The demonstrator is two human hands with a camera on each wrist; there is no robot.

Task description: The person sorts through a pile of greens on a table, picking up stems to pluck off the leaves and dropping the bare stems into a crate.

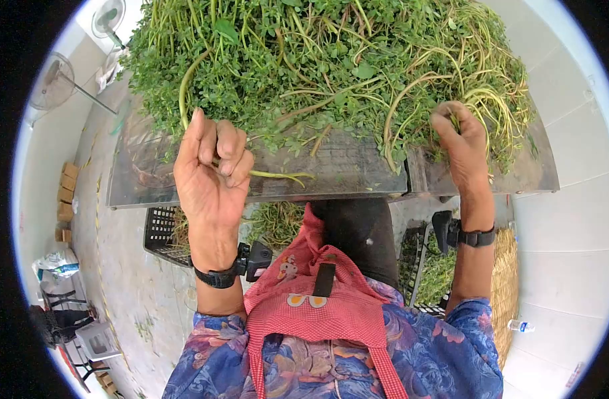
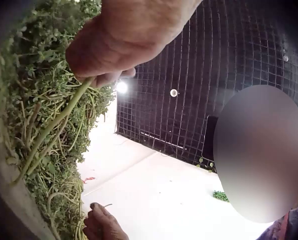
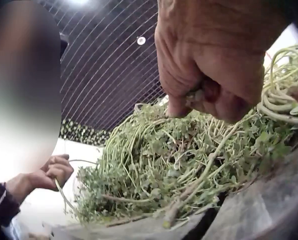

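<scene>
My left hand (image 1: 214, 163), palm up with fingers curled, holds a long green plant stem (image 1: 185, 90) that arcs up toward the leaves. A thinner forked stem (image 1: 278, 175) sticks out to the right from the same hand, over the table edge. At the right end of the heap, my right hand (image 1: 462, 136) pinches a small green sprig (image 1: 455, 122) between thumb and fingers. In the right wrist view a leafy bit (image 3: 195, 95) shows inside the curled fingers. Both hands are at the near side of a big heap of leafy greens (image 1: 317, 60).
The heap covers most of a dark table (image 1: 344, 159), with loose stems near its front edge. Below stand black crates (image 1: 164, 233) holding more greens. A red checked apron (image 1: 317, 319) covers my lap. Fans (image 1: 55, 80) stand at left; a water bottle (image 1: 521, 326) lies at right.
</scene>
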